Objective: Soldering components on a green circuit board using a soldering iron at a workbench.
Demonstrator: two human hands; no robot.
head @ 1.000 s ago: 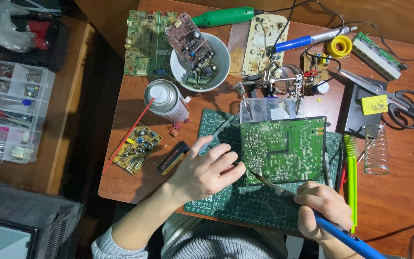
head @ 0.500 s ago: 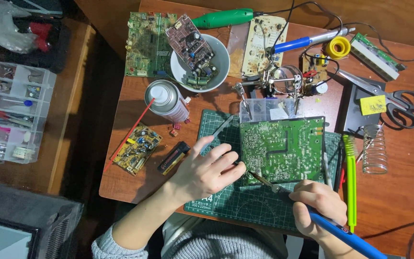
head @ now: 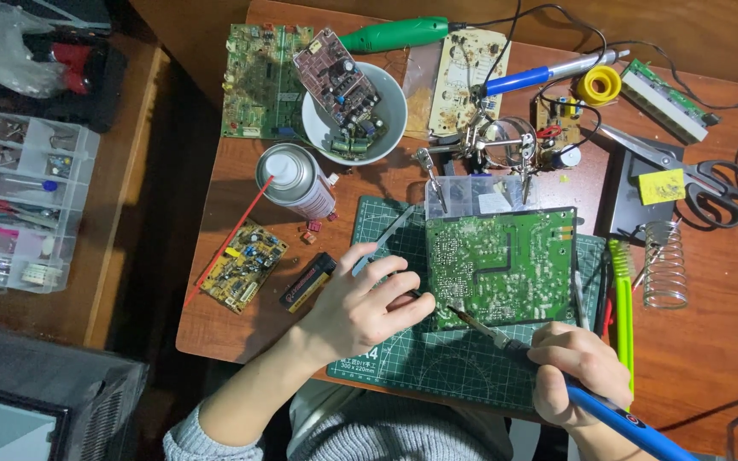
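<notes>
Head view: the right hand (head: pixel 576 369) grips a blue soldering iron (head: pixel 557 376), its tip touching the lower left edge of the green board (head: pixel 506 265), which lies on the cutting mat (head: pixel 454 363) at centre. The left hand (head: pixel 367 303), fingers curled, presses at the board's 9 o'clock edge and pinches something thin I cannot make out. A spray can (head: pixel 294 181) lies at 10 o'clock of the board, a bowl (head: pixel 386 128) of parts at 11 o'clock, and scissors (head: pixel 711 183) at 2 o'clock.
</notes>
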